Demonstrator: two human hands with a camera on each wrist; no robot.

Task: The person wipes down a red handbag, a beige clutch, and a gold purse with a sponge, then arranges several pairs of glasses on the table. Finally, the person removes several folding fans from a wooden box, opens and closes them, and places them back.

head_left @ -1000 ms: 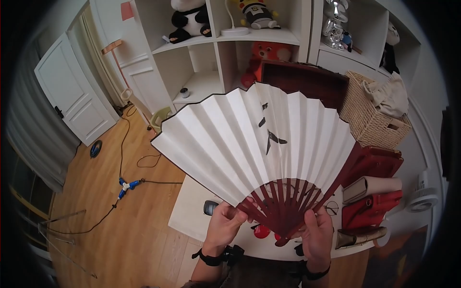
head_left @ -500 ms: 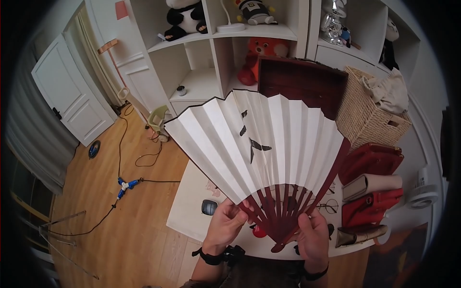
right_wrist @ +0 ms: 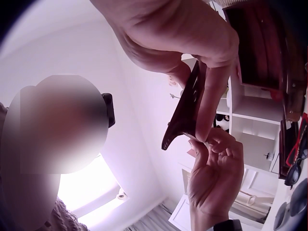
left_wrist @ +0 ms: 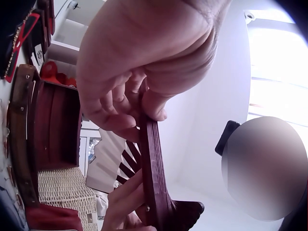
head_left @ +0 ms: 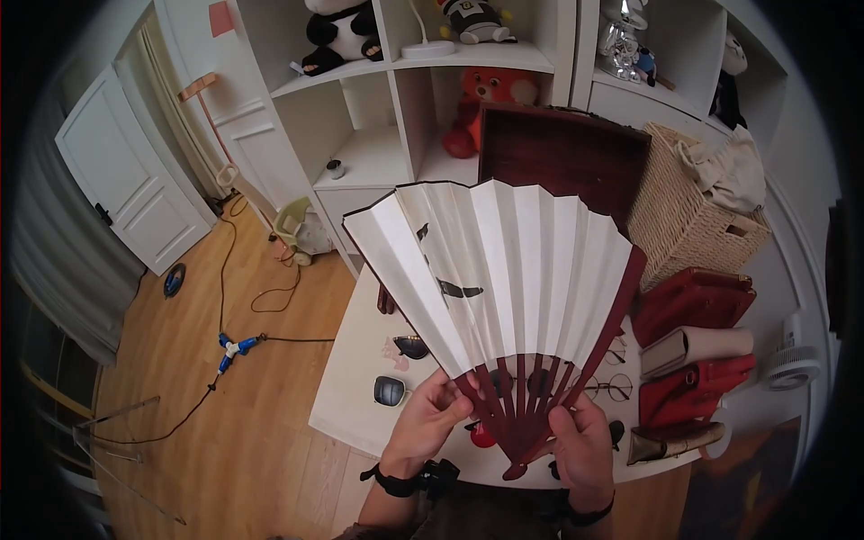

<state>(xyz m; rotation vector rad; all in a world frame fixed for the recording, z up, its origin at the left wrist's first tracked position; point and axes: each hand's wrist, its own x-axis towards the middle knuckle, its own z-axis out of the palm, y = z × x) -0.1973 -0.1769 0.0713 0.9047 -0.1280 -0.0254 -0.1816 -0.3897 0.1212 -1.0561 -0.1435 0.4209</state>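
A folding fan (head_left: 531, 270) with a white pleated leaf, black brush marks and dark red ribs is partly spread above the table (head_left: 351, 409). My left hand (head_left: 427, 423) pinches its left edge low on the ribs. On the other side, my right hand (head_left: 583, 445) grips the right guard, thumb in front. The fan's pivot end points down towards me, between both hands. Seen in the left wrist view, the stacked ribs (left_wrist: 155, 173) lie between thumb and fingers. In the right wrist view, the right hand's fingers (right_wrist: 211, 96) extend along the ribs.
Sunglasses (head_left: 390, 391) lie left of the fan and round eyeglasses (head_left: 616, 388) right of it. Red glasses (head_left: 482, 436) show under the ribs. An open dark red box (head_left: 562, 162), a wicker basket (head_left: 688, 216) and a red bag (head_left: 697, 391) stand behind and to the right.
The fan has narrowed as its left edge swung to the right, with pleats folding together there. More of the sunglasses on the table now shows. Both hands keep their hold.
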